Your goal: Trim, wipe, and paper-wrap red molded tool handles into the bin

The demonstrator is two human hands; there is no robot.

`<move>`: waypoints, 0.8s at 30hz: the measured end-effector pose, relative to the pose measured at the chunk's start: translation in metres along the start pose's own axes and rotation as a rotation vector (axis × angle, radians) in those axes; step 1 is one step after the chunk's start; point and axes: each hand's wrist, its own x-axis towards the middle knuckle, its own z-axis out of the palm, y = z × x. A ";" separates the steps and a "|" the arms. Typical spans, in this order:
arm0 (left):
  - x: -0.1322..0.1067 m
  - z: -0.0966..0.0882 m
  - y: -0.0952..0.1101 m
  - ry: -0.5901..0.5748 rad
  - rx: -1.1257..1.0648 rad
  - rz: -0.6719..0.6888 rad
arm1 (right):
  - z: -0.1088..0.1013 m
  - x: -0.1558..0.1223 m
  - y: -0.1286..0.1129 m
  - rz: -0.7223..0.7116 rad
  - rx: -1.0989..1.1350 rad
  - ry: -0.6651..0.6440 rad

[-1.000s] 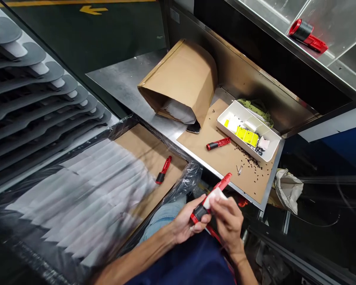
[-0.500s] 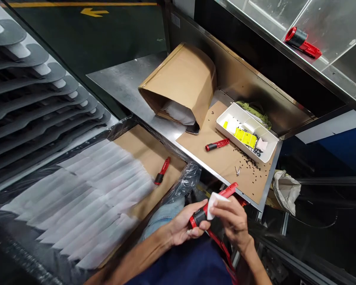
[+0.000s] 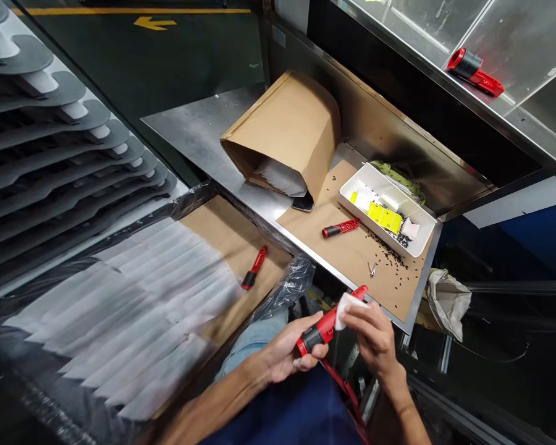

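My left hand [image 3: 285,353] grips the black end of a red and black tool [image 3: 327,326], held over my lap and pointing up to the right. My right hand [image 3: 369,334] pinches a small white cloth [image 3: 346,306] against the tool's red shaft, near its tip. Both hands sit just below the front edge of the steel bench [image 3: 199,127].
On the bench lie a brown cardboard sheet [image 3: 352,250], another red tool [image 3: 340,228], a white tray [image 3: 422,217] with yellow labels, a tipped cardboard box [image 3: 287,130] and scattered black bits. A third red tool [image 3: 254,267] lies beside white sleeves [image 3: 134,296]. Grey moulded trays [image 3: 55,142] are stacked at left.
My right hand has slid the white cloth up the red shaft from near the black collar towards the tip. The left hand keeps its grip.
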 end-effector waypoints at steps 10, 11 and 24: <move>-0.012 0.004 0.004 0.025 -0.090 0.115 | -0.009 -0.020 0.062 0.383 -0.047 0.293; -0.012 0.004 0.004 0.040 -0.118 0.145 | -0.009 -0.023 0.067 0.478 -0.030 0.408; -0.009 -0.004 0.011 0.050 -0.271 0.190 | 0.022 -0.049 0.064 1.014 0.435 0.505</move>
